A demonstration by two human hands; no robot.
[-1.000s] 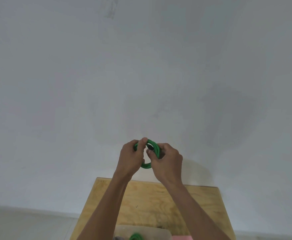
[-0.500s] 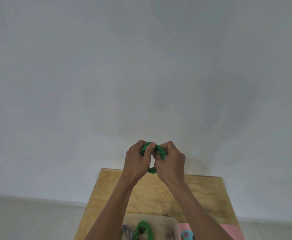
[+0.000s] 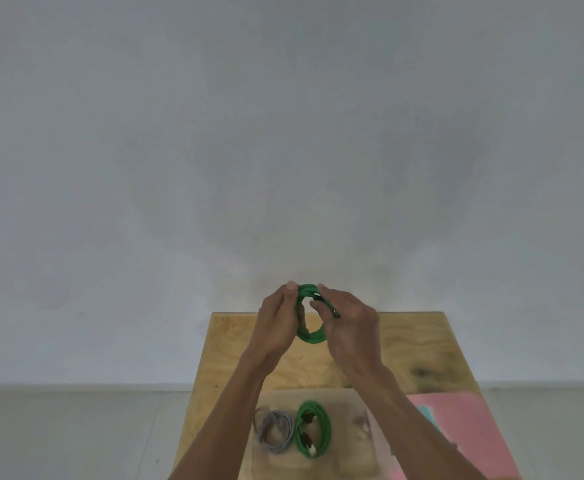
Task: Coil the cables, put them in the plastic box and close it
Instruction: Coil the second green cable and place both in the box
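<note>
Left hand (image 3: 276, 322) grip: fingers curled closed around the left side of the green cable coil (image 3: 309, 317), thumb tip at its top.
Right hand (image 3: 349, 327) grip: closed on the right side of the same coil, forefinger and thumb pinching the strands near a dark connector at the upper right.
Green cable coil: a small upright ring of several turns, held in the air between both hands, above the far part of the plywood surface (image 3: 235, 341) and beyond the plastic box (image 3: 349, 452).
Plastic box: clear, open, resting on the surface nearer the person than the held coil, partly hidden by the forearms.
Inside the box: a second green coiled cable (image 3: 321, 427) with dark plugs lying at its middle, and a grey coiled cable (image 3: 276, 433) touching it on the left.
Right of the box: a pink sheet (image 3: 470, 427) on the surface, a teal patch at its edge; what it is cannot be told.
Beyond the surface: a plain pale wall (image 3: 283, 133), with tiled floor (image 3: 76, 434) to either side.
</note>
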